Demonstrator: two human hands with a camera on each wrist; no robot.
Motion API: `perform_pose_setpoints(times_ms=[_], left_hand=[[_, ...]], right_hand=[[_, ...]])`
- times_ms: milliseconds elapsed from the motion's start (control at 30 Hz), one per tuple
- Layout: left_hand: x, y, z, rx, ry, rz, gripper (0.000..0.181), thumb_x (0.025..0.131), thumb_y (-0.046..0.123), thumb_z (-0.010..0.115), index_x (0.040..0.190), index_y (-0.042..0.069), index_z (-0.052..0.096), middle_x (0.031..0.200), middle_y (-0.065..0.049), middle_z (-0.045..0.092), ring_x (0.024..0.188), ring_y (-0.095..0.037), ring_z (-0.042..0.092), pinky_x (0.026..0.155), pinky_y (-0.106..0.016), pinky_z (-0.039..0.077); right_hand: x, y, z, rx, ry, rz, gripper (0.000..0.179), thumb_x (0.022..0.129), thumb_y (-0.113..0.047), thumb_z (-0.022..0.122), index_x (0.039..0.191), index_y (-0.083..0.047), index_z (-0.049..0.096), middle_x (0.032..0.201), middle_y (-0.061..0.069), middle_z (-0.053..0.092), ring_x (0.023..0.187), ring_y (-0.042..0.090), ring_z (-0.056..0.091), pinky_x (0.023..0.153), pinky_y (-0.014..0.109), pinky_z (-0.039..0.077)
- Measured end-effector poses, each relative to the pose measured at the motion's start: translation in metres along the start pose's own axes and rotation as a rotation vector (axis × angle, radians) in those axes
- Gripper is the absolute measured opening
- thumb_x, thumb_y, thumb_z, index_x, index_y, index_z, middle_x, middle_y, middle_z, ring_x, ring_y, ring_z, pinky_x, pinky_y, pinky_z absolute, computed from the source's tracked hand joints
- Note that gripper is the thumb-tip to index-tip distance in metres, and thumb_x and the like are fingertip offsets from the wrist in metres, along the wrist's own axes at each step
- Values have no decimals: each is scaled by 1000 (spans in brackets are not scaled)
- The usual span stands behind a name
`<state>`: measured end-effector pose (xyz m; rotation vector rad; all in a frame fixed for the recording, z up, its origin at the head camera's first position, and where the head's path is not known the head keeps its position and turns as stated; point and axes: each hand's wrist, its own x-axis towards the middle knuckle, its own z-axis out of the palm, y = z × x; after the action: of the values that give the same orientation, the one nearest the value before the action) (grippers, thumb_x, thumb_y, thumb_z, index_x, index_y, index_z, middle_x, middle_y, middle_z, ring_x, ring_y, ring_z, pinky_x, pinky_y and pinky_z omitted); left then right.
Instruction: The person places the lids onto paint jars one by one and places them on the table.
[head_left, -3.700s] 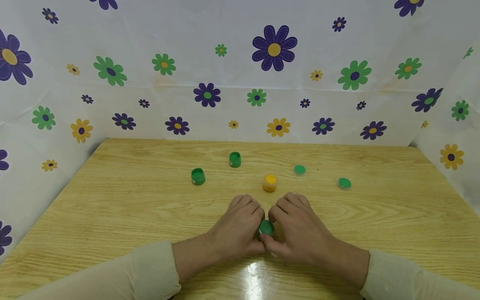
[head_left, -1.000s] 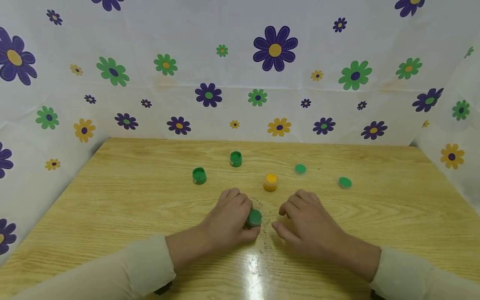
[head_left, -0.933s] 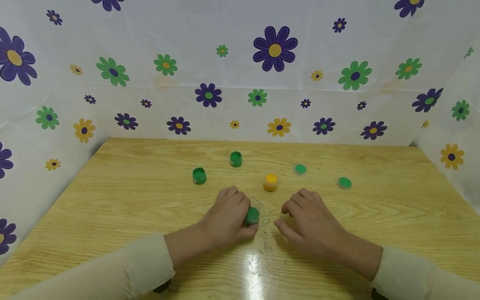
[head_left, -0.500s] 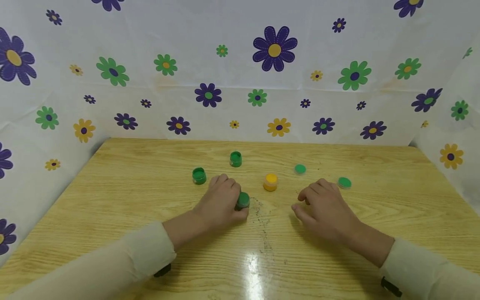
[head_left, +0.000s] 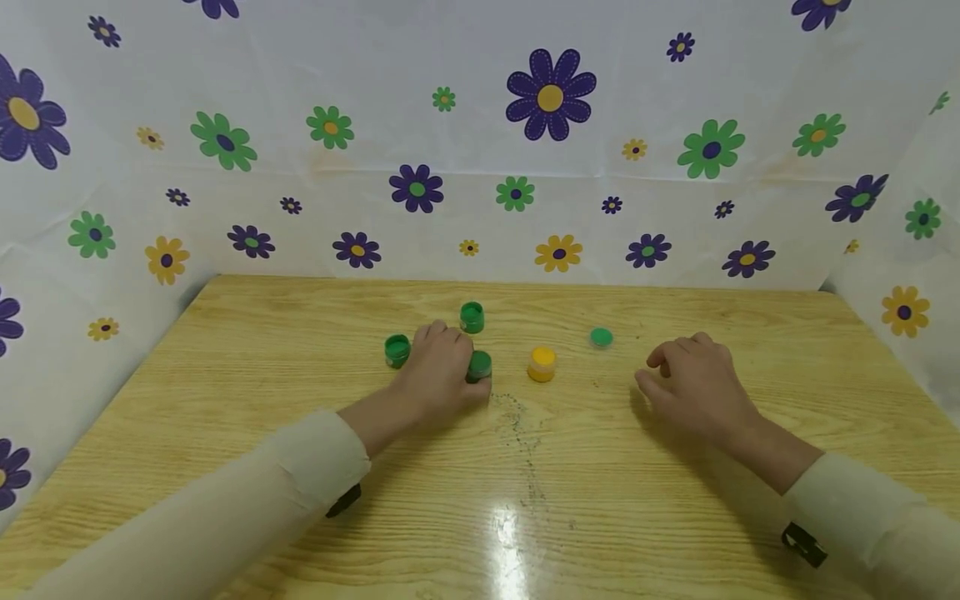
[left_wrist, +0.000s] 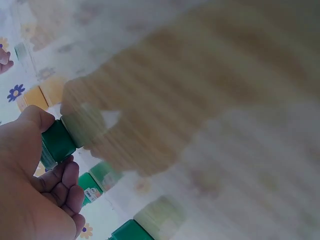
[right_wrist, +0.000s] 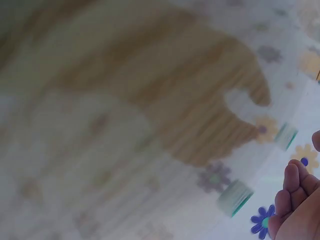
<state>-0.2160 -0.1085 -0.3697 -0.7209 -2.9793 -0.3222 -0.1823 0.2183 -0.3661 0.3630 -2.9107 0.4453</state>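
In the head view my left hand (head_left: 438, 367) grips a small green paint jar (head_left: 479, 363), its dull green top facing up. The left wrist view shows that jar (left_wrist: 60, 140) upright between thumb and fingers, low over its reflection in the tabletop. Two uncapped green paint jars stand close by, one at the back (head_left: 472, 317) and one partly behind my left hand (head_left: 397, 351). My right hand (head_left: 697, 387) holds nothing, its fingers loosely bent. Near it in the right wrist view are two lids, one nearer (right_wrist: 242, 201) and one farther (right_wrist: 288, 137); the head view hides the nearer one.
A yellow paint jar (head_left: 542, 365) stands between the hands, right of the gripped jar. One green lid (head_left: 601, 337) lies farther back. Dark specks (head_left: 521, 429) mark the glossy wooden table (head_left: 615, 517). A flowered cloth (head_left: 480, 142) hangs behind and along both sides.
Both hands held the green jar at the front; they have since parted. My left hand has carried it back and left, towards the other green jars. My right hand has moved right, over the nearer lid.
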Motion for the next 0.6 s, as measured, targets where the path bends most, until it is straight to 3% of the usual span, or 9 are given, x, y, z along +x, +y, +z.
perform_pose_setpoints(times_ms=[333,467,600], left_hand=[[16,-1,0,24,-25,-34,31,89,37,65,84,8,54,82,-5,54,86,-26,42,96,-45,36],[17,-3,0,16,-26,-62,39,88,45,66,87,7,57,87,-6,57,88,-26,44,97,-45,36],[12,-8,-2,20,11,-73,51,84,53,68,95,4,63,95,-9,62,92,-27,47,96,-45,36]], right_hand=[[6,24,-5,7,-29,123,40,93,-29,58,108,7,70,97,21,70,96,38,53,82,56,38],[7,30,-7,-23,-24,138,40,92,-28,59,108,7,69,103,25,70,97,41,53,81,56,39],[8,36,-9,-54,-27,155,42,91,-29,60,109,8,69,102,25,70,101,46,53,81,58,39]])
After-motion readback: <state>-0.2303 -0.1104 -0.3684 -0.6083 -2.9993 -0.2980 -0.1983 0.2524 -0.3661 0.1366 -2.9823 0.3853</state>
